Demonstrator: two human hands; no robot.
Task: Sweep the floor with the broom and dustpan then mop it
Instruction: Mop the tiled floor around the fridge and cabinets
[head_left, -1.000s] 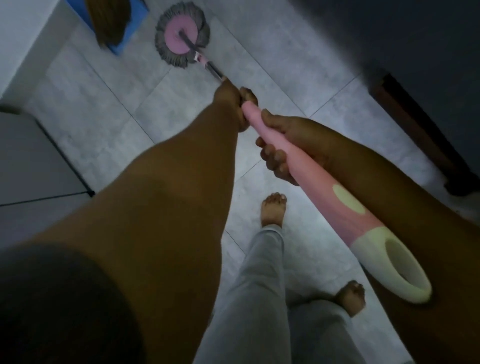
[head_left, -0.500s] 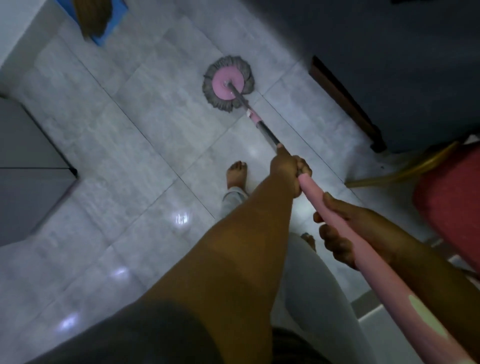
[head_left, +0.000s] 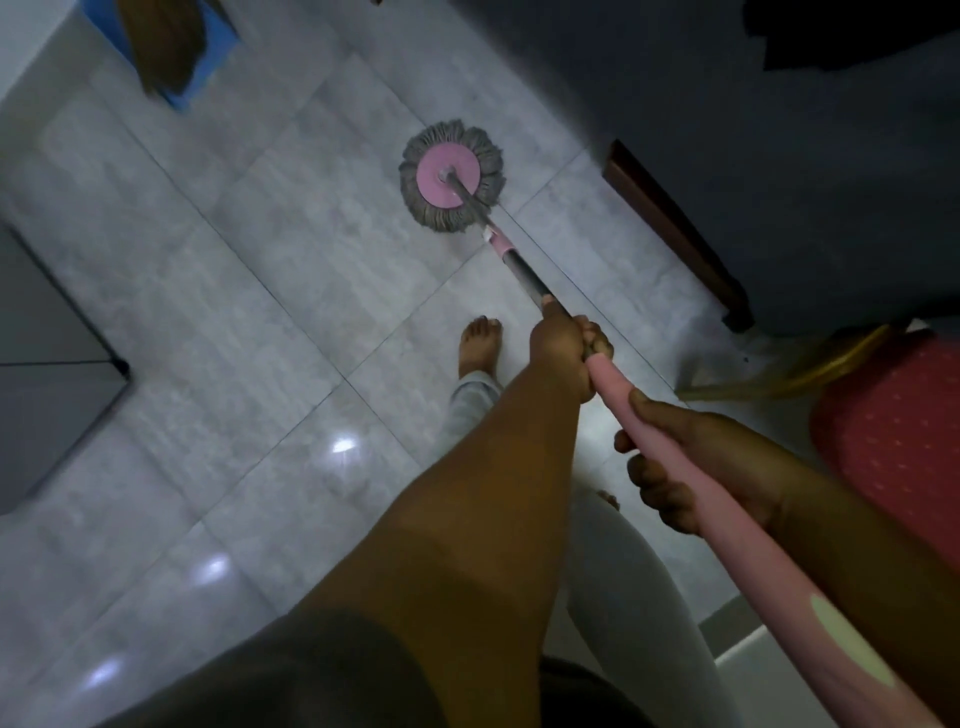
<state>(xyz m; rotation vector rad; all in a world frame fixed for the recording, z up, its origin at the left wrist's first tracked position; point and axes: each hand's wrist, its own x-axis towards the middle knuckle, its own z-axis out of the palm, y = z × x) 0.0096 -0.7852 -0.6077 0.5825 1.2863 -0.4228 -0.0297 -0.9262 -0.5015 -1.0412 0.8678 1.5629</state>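
Note:
A round mop head (head_left: 451, 176), pink disc ringed by grey strands, lies flat on the grey floor tiles (head_left: 291, 291) ahead of me. Its pole (head_left: 519, 267) runs back toward me and widens into a pink handle (head_left: 691, 478). My left hand (head_left: 563, 348) grips the pole where metal meets pink. My right hand (head_left: 670, 457) grips the pink handle lower down. A broom's brown bristles (head_left: 166, 41) rest on a blue dustpan (head_left: 218, 31) at the top left.
My bare left foot (head_left: 480, 345) stands on the tiles just behind the mop head. A dark wooden furniture leg (head_left: 675, 234) lies at the right. A red cushioned chair (head_left: 893, 457) with a gold frame sits at the right edge. A grey cabinet corner (head_left: 62, 374) juts in at left.
The mop head has been drawn back from beside the dustpan toward me and to the right. The view swung right, bringing the red chair in. Both hands keep their grip.

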